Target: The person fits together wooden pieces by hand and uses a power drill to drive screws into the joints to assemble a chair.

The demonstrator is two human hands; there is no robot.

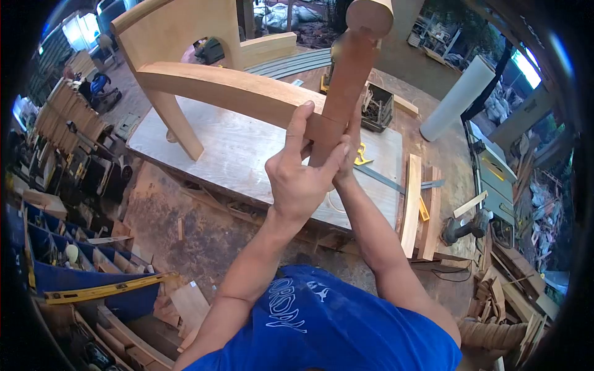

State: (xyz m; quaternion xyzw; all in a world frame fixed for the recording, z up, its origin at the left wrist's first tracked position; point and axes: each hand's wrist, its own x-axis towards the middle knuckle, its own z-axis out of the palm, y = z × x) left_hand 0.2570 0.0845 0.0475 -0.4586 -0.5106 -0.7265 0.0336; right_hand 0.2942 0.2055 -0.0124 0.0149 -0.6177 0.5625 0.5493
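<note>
Two-handed, clamps a chair joint just above centre: wraps the left hand around the curved rail end where it meets the dark post, thumb stretched toward 12 o'clock; closes the right hand on the post from behind, at 3 o'clock of the left. Looks far along: rail seated against post, frame upright on the work board at 10 o'clock. Cannot make out the joint face under the fingers, most of the right hand, or whether any fastening remains
</note>
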